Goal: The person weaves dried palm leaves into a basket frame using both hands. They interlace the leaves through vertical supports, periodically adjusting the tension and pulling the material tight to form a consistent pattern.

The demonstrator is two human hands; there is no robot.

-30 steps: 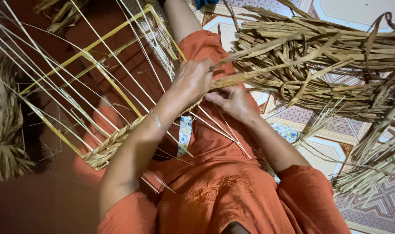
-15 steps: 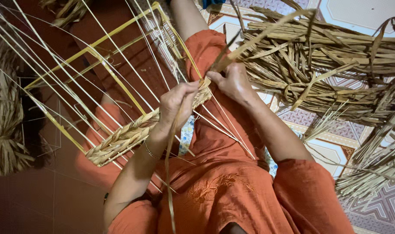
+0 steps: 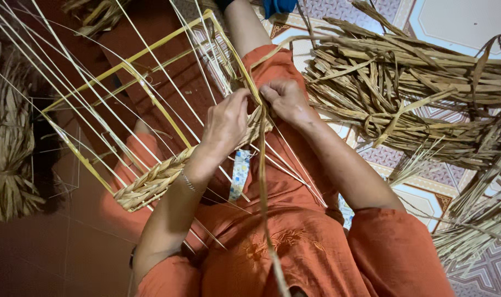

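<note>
While you sit in your orange clothes, a big heap of dry straw (image 3: pixel 426 93) lies near your right arm. A yellow frame (image 3: pixel 146 88) strung with thin straws leans over your lap. Along its lower edge runs a woven braid (image 3: pixel 157 181). Your left hand (image 3: pixel 225 124) curls on the braid's end, fingers closed around it. Just beside it, your right hand (image 3: pixel 286 99) pinches a long straw strip (image 3: pixel 263 181) that hangs down between your two hands.

No packages, labels, signs, screens visible — only weaving materials, frame, tiled floor.
</note>
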